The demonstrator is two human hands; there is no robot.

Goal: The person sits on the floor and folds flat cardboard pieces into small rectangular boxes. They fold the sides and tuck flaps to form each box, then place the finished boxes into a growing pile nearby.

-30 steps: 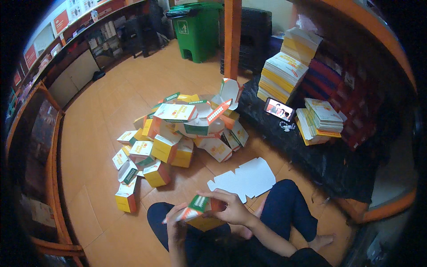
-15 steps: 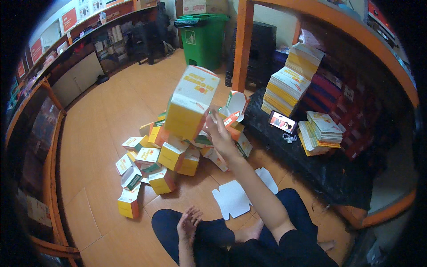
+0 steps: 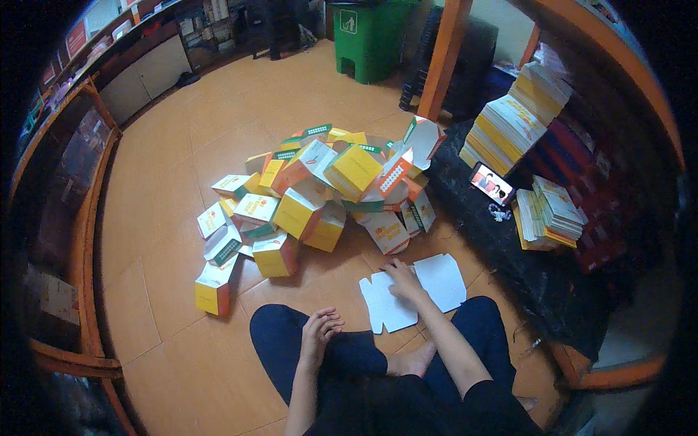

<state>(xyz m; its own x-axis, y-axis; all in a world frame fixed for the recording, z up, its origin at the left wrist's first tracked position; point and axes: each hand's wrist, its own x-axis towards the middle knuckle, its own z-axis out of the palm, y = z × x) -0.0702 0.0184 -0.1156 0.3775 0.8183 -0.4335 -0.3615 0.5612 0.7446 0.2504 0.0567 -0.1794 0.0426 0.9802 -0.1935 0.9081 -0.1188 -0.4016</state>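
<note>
Right now the right hand (image 3: 402, 278) lies flat and unclenched on the blank (image 3: 412, 291), its long axis running left-right, while the empty, loosely curled left hand (image 3: 320, 328) rests on the knee nearby.

1. The flat cardboard sheet (image 3: 413, 292) under the right hand (image 3: 402, 280) is white.
2. The heap of boxes (image 3: 320, 196) is yellow, orange and white, with bits of green.
3. One box top (image 3: 355, 168) is plain yellow.
4. The floor (image 3: 167, 145) is light orange-brown.
5. The bin (image 3: 367, 36) is green with a white sign.
6. The post (image 3: 442, 58) is orange.
7. The stacks of flat cards (image 3: 509, 123) are yellow and white.
8. The trousers (image 3: 349, 363) are dark blue.
9. The cloth (image 3: 523, 254) is black.
</note>
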